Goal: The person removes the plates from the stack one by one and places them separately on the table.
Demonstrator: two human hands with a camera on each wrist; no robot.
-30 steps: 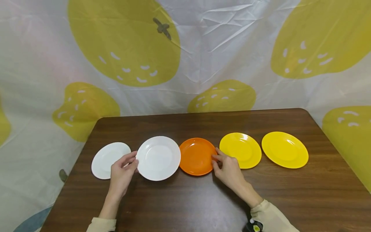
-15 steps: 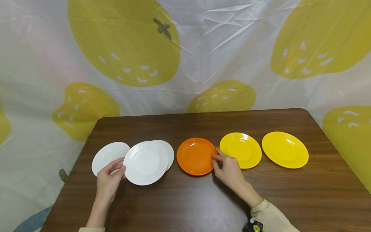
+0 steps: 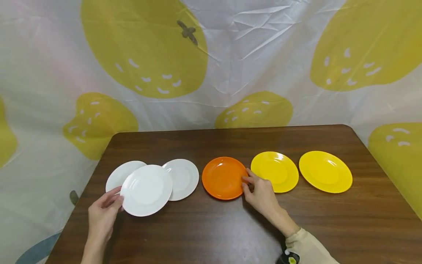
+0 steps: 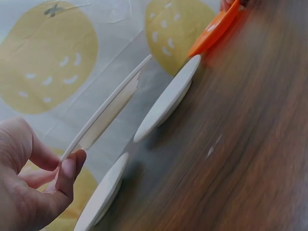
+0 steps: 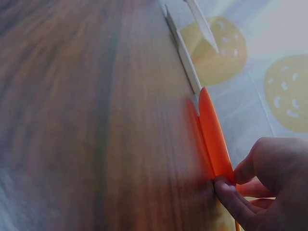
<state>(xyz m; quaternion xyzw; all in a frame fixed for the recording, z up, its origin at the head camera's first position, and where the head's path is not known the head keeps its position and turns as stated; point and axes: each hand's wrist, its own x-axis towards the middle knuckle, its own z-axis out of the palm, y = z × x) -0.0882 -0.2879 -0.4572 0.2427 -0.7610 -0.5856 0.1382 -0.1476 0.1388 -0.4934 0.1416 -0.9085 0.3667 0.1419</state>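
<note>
My left hand [image 3: 103,216] pinches the left rim of a white plate [image 3: 146,190] between thumb and fingers. In the left wrist view the held plate [image 4: 108,108] hangs in the air, apart from the tabletop. It partly covers a white plate [image 3: 122,174] at the far left and another white plate [image 3: 184,179] to its right, both lying on the table. At the middle of the row is an orange plate [image 3: 222,178]. My right hand [image 3: 261,192] grips its right rim, and the right wrist view shows the thumb [image 5: 226,187] against that edge.
Two yellow plates lie on the right, one [image 3: 280,172] just past my right hand and another [image 3: 325,171] farther out. The brown wooden table [image 3: 197,234] ends at a cloth [image 3: 227,66] printed with yellow fruit.
The held white plate has moved left and toward me with my left hand, uncovering the white plate beside the orange one. My right hand has stayed on the orange plate.
</note>
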